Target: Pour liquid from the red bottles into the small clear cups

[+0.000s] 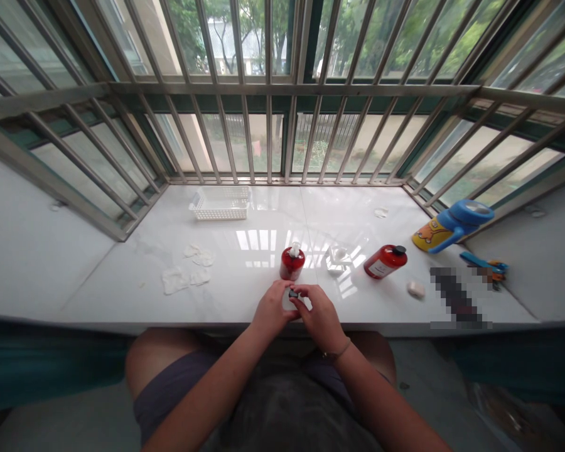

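Observation:
Close to the front edge of the ledge, my two hands meet around a small dark cap (293, 293). The fingertips of my right hand (317, 314) pinch this cap. My left hand (272, 307) curls in from the other side, its fingers closed; whatever it grips below the cap is mostly hidden. Just beyond my hands stands a red bottle (292, 263) with a white pump top. Off to the right, a second red bottle (385, 262) with a black cap and a pale label appears tilted. Between the bottles sits a small clear box (338, 258).
A white plastic basket (221, 212) stands at the back left. Crumpled white tissues (181, 280) lie at left. To the right are a pale soap-like lump (415, 289), a blue and yellow water bottle (452, 225), and a blue strap with keys (484, 263). Window bars close the back.

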Demonstrator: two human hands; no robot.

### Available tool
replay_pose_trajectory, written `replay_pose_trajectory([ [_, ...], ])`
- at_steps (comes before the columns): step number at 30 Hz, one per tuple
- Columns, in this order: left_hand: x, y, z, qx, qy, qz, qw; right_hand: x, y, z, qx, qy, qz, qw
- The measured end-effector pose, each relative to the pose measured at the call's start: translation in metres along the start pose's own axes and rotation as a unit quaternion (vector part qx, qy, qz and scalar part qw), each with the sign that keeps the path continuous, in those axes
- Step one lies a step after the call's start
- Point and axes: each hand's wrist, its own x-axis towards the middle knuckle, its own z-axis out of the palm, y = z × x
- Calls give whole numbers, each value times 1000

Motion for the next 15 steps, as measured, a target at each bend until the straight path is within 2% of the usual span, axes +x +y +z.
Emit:
replay_pose_trajectory([
  [7, 0, 0, 1, -6, 6, 4, 1000, 11, -2, -14, 52, -25, 90, 994],
  [15, 0, -1, 1, -2, 9, 7, 1000, 5, -1, -9, 15, -21, 69, 997],
])
